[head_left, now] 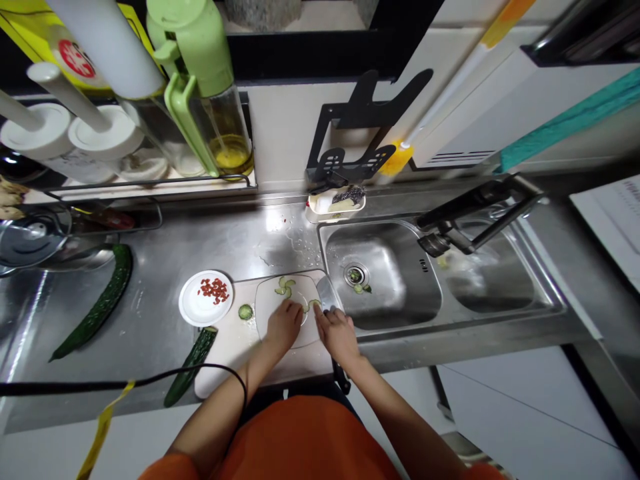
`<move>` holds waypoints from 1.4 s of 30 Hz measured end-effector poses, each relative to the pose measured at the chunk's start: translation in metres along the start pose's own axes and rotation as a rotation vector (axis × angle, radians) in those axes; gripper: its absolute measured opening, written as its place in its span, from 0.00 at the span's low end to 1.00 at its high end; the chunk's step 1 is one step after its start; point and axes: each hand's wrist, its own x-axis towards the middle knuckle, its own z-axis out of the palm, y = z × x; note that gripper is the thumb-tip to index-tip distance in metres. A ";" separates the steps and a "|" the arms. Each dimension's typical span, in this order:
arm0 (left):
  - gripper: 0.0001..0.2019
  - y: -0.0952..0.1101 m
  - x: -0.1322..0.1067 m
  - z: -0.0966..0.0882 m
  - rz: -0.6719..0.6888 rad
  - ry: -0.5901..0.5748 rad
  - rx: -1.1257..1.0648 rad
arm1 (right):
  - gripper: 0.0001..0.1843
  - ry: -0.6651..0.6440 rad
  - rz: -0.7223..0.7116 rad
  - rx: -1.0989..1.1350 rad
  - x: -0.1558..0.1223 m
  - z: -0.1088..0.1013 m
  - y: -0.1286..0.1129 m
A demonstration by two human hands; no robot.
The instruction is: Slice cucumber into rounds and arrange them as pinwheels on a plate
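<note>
Cucumber slices [285, 291] lie on a plate [267, 325], long axes fanning several ways; my left hand [283, 327] curls narrowly, my right hand [338, 333] touches one, grips unclear.

Worn on the head, the one camera looks forward and steeply down from above the shirt [305, 440] (orange, along the bottom edge), fairly near the left hand [286, 327] and right hand [338, 331], across the counter [165, 243] to the wall [280, 140]; its dim right edge seems stretched.
</note>
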 end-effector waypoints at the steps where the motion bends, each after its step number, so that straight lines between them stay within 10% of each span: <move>1: 0.12 0.000 0.000 0.000 -0.005 -0.002 0.002 | 0.24 -0.003 -0.003 -0.004 0.000 0.000 0.000; 13: 0.11 -0.017 -0.007 -0.009 0.067 0.112 -0.163 | 0.23 0.022 0.004 0.051 0.004 -0.007 -0.005; 23: 0.13 -0.083 -0.048 -0.050 -0.121 0.421 -0.093 | 0.21 0.044 -0.041 0.122 0.009 -0.011 -0.020; 42: 0.15 -0.088 -0.055 -0.055 -0.365 0.337 0.209 | 0.18 0.030 -0.092 0.135 -0.001 -0.005 -0.046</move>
